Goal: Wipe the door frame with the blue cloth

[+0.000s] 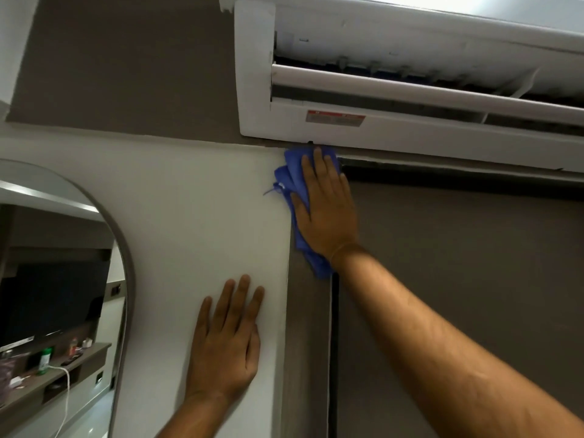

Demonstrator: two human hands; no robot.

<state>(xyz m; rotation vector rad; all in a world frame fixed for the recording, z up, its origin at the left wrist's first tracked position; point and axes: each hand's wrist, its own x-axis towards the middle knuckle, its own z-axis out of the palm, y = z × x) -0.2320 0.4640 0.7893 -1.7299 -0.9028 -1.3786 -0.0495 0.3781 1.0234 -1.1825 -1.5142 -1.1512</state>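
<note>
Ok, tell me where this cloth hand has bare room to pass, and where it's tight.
Free: the door frame strip below the right hand and blue cloth, between white wall and door. Also the wall between mirror and frame, above the left hand. Tight: the top corner, where the air conditioner sits just above the frame.

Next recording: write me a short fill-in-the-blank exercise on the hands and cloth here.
The right hand presses the crumpled blue cloth against the upper ____ corner of the grey-brown door frame.
The left hand lies flat on the plain wall, whose colour is ____.
The white wall-mounted air conditioner hangs directly ____ the cloth.
Missing words: left; white; above.
</note>
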